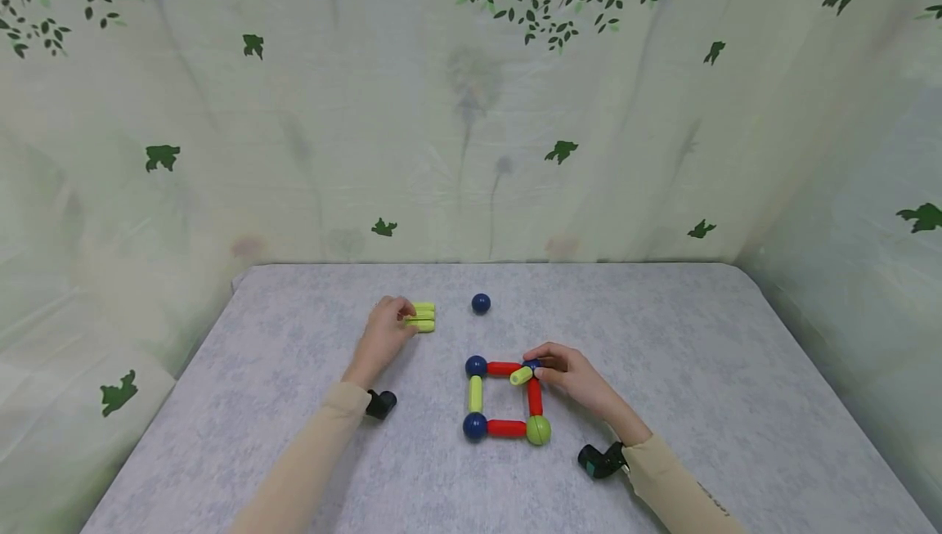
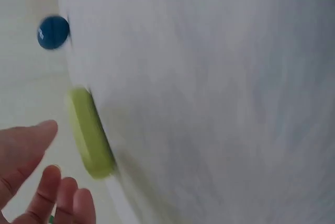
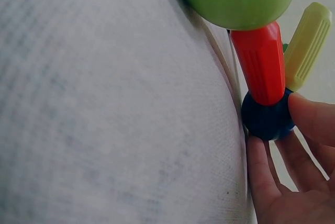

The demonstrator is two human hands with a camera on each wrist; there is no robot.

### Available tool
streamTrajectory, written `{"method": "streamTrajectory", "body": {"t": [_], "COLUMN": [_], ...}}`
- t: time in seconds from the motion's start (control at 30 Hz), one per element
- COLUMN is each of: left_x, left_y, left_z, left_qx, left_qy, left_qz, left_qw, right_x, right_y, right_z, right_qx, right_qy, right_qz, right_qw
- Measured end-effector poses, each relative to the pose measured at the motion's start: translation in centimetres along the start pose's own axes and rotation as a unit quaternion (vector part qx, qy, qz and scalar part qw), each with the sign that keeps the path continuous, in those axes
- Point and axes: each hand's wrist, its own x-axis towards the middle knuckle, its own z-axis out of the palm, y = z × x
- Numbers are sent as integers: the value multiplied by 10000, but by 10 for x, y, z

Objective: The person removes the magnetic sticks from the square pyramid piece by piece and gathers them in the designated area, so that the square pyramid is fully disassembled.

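My right hand [image 1: 574, 374] pinches a dark blue ball [image 3: 261, 116] at the far right corner of a square of balls and rods. From that ball a yellow-green rod [image 3: 309, 46] sticks up at a slant. The square also has red rods [image 1: 506, 428], another yellow-green rod [image 1: 475, 395] on its left side, a light green ball [image 1: 539, 430] and two more blue balls [image 1: 475, 427]. My left hand [image 1: 386, 325] is beside several loose yellow-green rods [image 1: 424, 316]. In the left wrist view its thumb and fingers are spread apart near a rod [image 2: 91, 132], holding nothing.
Behind the square lies a loose blue ball [image 1: 481, 303], to the right of the loose rods. A grey-white cloth covers the table [image 1: 662, 313]. A leaf-printed curtain [image 1: 412, 109] hangs along the table's far edge and sides. Small black cameras [image 1: 601, 461] are worn on both wrists.
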Motion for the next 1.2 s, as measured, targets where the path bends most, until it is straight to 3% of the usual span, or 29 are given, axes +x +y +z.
{"method": "streamTrajectory", "body": {"t": [0.13,0.3,0.37,0.47,0.57,0.8,1.03,1.2], "left_x": [-16,-40,-48,-56,-59,-59,-60,-54], "left_y": [23,61,74,87,96,97,88,70], "left_z": [8,28,38,52,62,73,65,46], "left_qx": [-532,-1139,-1275,-1365,-1431,-1621,-2059,-1948], "left_qy": [-455,-1330,-1510,-1659,-1599,-1419,-1521,-949], "left_qz": [764,1499,1659,1673,1589,1628,1281,804], "left_qw": [9946,9731,9661,9622,9637,9629,9582,9729], "right_x": [0,13,17,17,15,5,3,4], "right_y": [1,27,38,39,35,9,4,6], "right_z": [0,0,-1,-2,-2,-3,-3,-3], "right_qx": [-10,58,115,155,170,170,131,45], "right_qy": [-7,42,45,-14,-97,-222,-247,-163], "right_qz": [-2,56,65,9,-78,-152,-52,24], "right_qw": [10000,10000,9999,9999,9998,9995,9996,9999]}}
